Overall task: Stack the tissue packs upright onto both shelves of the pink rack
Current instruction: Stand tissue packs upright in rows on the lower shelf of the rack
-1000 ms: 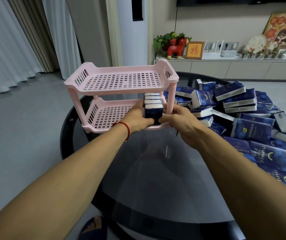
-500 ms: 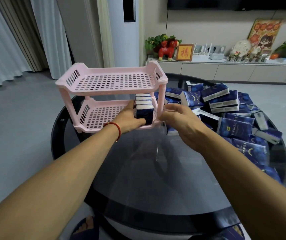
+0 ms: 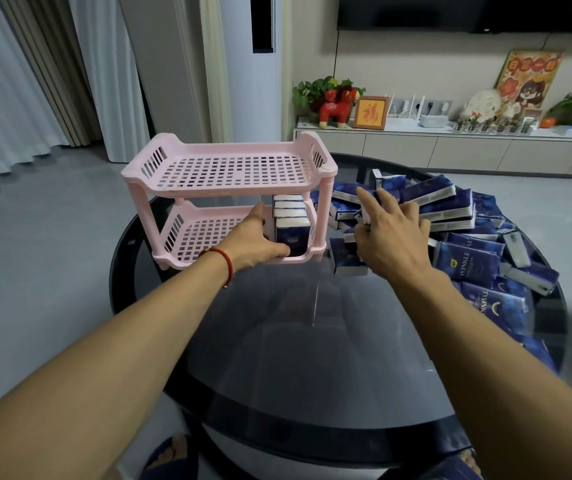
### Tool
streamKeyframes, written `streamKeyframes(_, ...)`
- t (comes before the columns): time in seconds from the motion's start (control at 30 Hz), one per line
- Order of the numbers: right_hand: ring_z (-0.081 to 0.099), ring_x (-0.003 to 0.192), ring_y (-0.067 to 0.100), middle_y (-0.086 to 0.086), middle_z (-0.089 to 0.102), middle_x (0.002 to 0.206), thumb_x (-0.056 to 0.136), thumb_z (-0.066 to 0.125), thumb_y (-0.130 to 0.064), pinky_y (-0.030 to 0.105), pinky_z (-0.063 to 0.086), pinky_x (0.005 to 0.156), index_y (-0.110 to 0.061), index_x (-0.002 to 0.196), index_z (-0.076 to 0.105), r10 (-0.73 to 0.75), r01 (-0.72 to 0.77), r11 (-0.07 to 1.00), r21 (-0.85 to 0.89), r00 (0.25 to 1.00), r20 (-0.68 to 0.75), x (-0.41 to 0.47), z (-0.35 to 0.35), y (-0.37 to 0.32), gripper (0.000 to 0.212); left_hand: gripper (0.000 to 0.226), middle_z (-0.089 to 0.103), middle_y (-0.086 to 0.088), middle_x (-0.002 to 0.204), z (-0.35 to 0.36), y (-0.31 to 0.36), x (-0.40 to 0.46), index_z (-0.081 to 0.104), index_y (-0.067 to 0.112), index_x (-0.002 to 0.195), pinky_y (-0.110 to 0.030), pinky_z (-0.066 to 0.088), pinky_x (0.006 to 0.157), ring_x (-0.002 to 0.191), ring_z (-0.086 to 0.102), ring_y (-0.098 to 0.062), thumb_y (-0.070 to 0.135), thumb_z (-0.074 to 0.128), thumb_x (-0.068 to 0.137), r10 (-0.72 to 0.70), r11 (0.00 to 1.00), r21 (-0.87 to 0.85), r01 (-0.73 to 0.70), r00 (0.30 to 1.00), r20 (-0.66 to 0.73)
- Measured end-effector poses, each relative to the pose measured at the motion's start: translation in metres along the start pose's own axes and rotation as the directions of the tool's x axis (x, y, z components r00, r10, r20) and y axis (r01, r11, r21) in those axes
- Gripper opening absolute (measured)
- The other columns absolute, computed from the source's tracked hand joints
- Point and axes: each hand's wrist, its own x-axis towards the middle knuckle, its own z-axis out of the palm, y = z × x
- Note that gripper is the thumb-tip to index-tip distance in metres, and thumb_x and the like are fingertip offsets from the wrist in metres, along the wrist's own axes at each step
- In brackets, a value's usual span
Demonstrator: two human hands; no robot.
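Note:
The pink two-shelf rack (image 3: 229, 188) stands on the left of the round glass table. Several dark blue tissue packs (image 3: 291, 223) stand upright in a row at the right end of its lower shelf; the upper shelf holds nothing. My left hand (image 3: 256, 242) rests flat against the left side of that row, thumb at the front pack. My right hand (image 3: 390, 233) reaches over the heap of loose packs (image 3: 450, 216) right of the rack, fingers spread and touching a pack, holding nothing.
The dark glass table (image 3: 312, 341) has loose packs spread along its right half up to the edge. A low white cabinet (image 3: 450, 150) with ornaments runs along the back wall. Curtains hang at the left. My feet show below the table.
My right hand let go of the row in the rack and moved right onto the heap. My left hand stayed against the row. The camera turned slightly left.

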Motion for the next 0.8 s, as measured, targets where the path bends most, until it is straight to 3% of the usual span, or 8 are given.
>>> streamKeyframes(0.17, 0.039, 0.13, 0.034, 0.005, 0.047, 0.144, 0.092, 0.059, -0.016, 0.049, 0.036, 0.097, -0.033, 0.148, 0.043, 0.085, -0.078, 0.996, 0.053, 0.985, -0.149, 0.008, 0.003, -0.006, 0.061, 0.07, 0.055, -0.006, 0.136, 0.002, -0.002, -0.029, 0.042, 0.015, 0.147, -0.034, 0.045, 0.105, 0.122, 0.055, -0.023, 0.02, 0.075, 0.086, -0.044, 0.997, 0.044, 0.057, 0.969, -0.242)
streamKeyframes(0.3, 0.043, 0.118, 0.034, 0.009, 0.049, 0.13, 0.092, 0.062, -0.007, 0.042, 0.036, 0.085, -0.022, 0.132, 0.058, 0.09, -0.075, 0.994, 0.08, 0.976, -0.2, 0.008, 0.004, -0.008, 0.044, 0.047, 0.057, -0.008, 0.128, 0.006, -0.003, -0.054, 0.055, 0.012, 0.131, -0.034, 0.038, 0.106, 0.124, 0.049, -0.027, 0.012, 0.068, 0.086, 0.071, 0.981, 0.192, 0.004, 0.921, -0.384)
streamKeyframes(0.4, 0.049, 0.109, 0.033, 0.014, 0.052, 0.124, 0.09, 0.06, 0.001, 0.042, 0.045, 0.087, -0.014, 0.125, 0.059, 0.093, -0.045, 0.985, 0.167, 0.951, -0.295, 0.004, -0.007, -0.005, 0.038, 0.03, 0.066, -0.002, 0.111, 0.013, 0.006, -0.073, 0.065, 0.014, 0.11, -0.03, 0.045, 0.098, 0.109, 0.059, -0.023, 0.001, 0.065, 0.084, 0.255, 0.96, 0.214, -0.18, 0.877, -0.407)
streamKeyframes(0.47, 0.052, 0.106, 0.032, 0.015, 0.053, 0.121, 0.087, 0.064, -0.001, 0.038, 0.045, 0.088, -0.011, 0.121, 0.06, 0.094, 0.002, 0.968, 0.25, 0.923, -0.373, -0.002, -0.023, -0.006, 0.036, 0.026, 0.07, 0.002, 0.102, 0.016, 0.016, -0.082, 0.069, 0.015, 0.101, -0.037, 0.054, 0.092, 0.097, 0.065, -0.018, -0.002, 0.065, 0.083, 0.418, 0.907, 0.216, -0.361, 0.828, -0.373)
streamKeyframes(0.57, 0.053, 0.099, 0.022, 0.009, 0.054, 0.117, 0.084, 0.069, -0.009, 0.029, 0.042, 0.084, -0.014, 0.115, 0.062, 0.128, 0.095, 0.893, 0.44, 0.883, -0.451, -0.021, -0.053, -0.017, 0.032, 0.026, 0.068, 0.003, 0.103, 0.022, 0.034, -0.091, 0.069, 0.014, 0.106, -0.036, 0.057, 0.088, 0.093, 0.065, -0.014, 0.002, 0.072, 0.083, 0.556, 0.831, 0.197, -0.52, 0.762, -0.333)
streamKeyframes(0.67, 0.06, 0.089, 0.013, 0.002, 0.059, 0.108, 0.078, 0.075, -0.019, 0.032, 0.054, 0.081, -0.019, 0.107, 0.062, 0.188, 0.041, 0.743, 0.669, 0.945, -0.267, -0.049, -0.068, -0.033, 0.032, 0.045, 0.062, 0.001, 0.116, 0.03, 0.049, -0.098, 0.063, 0.014, 0.124, -0.022, 0.051, 0.096, 0.105, 0.06, -0.011, 0.009, 0.079, 0.083, 0.592, 0.802, 0.126, -0.584, 0.748, -0.299)
streamKeyframes(0.73, 0.069, 0.086, 0.014, 0.001, 0.069, 0.1, 0.073, 0.08, -0.027, 0.04, 0.06, 0.08, -0.021, 0.103, 0.064, 0.239, -0.136, 0.585, 0.799, 0.971, -0.009, -0.065, -0.06, -0.042, 0.034, 0.053, 0.059, 0.002, 0.118, 0.034, 0.052, -0.101, 0.059, 0.014, 0.126, -0.01, 0.043, 0.094, 0.106, 0.056, -0.008, 0.014, 0.084, 0.08, 0.597, 0.799, 0.103, -0.593, 0.76, -0.258)
streamKeyframes(0.8, 0.074, 0.083, 0.016, 0.002, 0.075, 0.093, 0.071, 0.082, -0.034, 0.042, 0.062, 0.079, -0.02, 0.1, 0.067, 0.24, -0.297, 0.388, 0.872, 0.946, 0.216, -0.073, -0.049, -0.047, 0.036, 0.047, 0.057, 0.006, 0.112, 0.037, 0.05, -0.101, 0.058, 0.014, 0.119, -0.007, 0.042, 0.086, 0.099, 0.054, -0.007, 0.012, 0.083, 0.079, 0.575, 0.816, 0.101, -0.569, 0.78, -0.249)
